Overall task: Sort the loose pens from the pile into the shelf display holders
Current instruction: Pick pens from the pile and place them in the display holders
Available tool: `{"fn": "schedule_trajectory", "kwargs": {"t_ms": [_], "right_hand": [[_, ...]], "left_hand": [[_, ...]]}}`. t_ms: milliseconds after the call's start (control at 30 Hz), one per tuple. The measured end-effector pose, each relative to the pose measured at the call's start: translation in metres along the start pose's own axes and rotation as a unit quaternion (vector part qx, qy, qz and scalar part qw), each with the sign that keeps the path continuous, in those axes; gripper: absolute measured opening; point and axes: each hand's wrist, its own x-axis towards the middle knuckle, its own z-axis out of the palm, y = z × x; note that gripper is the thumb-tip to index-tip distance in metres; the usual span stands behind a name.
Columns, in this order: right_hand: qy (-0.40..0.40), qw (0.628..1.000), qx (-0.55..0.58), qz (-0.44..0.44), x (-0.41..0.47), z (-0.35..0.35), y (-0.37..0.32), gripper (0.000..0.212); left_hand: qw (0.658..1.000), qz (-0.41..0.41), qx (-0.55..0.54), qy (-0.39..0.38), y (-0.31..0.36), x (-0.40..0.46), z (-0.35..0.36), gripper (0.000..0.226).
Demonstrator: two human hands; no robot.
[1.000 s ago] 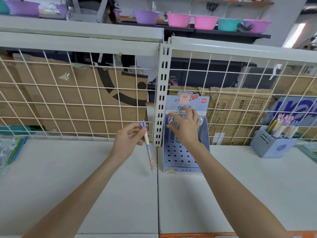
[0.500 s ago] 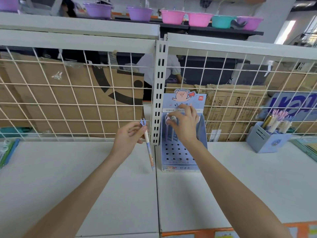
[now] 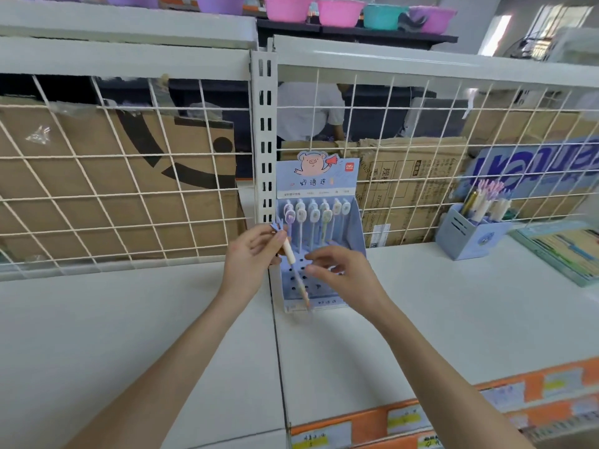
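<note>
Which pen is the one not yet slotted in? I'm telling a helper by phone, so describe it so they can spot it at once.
Find the white slotted upright post between the wire grids; at its foot stands the blue pig-topped display holder. In front of it the left hand pinches a pen. Unlike the upright oval-topped pens, it slants and bears a blue spiky topper.

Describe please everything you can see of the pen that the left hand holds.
The pen is slim, with a blue branched topper at its upper end, a cream upper barrel and a blue lower barrel that runs to a fine tip. It looks like plastic. It hangs tilted, tip down and slightly right, in front of the blue display holder. The left hand pinches it near the top; the right hand does not touch it.
</note>
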Motion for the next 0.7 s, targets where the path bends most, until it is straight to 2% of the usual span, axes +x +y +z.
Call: {"fn": "schedule_trajectory", "kwargs": {"t_ms": [167,367,533,700], "right_hand": [[0.023,0.999,0.046,0.01,-0.022,-0.031,0.021,0.013],[0.038,0.989,0.144,0.004,-0.038,-0.103,0.063,0.015],[0.088,0.986,0.14,-0.006,-0.043,-0.198,0.107,0.015],[0.161,0.981,0.109,-0.01,-0.03,-0.287,0.143,0.024]], "left_hand": [[1.0,0.016,0.012,-0.02,0.006,-0.004,0.06,0.007],[0.993,0.078,0.079,-0.052,0.018,-0.007,0.153,0.023],[0.988,0.1,0.117,-0.026,0.005,-0.012,0.234,0.032],[0.98,0.11,0.164,-0.012,-0.017,-0.013,0.312,0.036]]}}
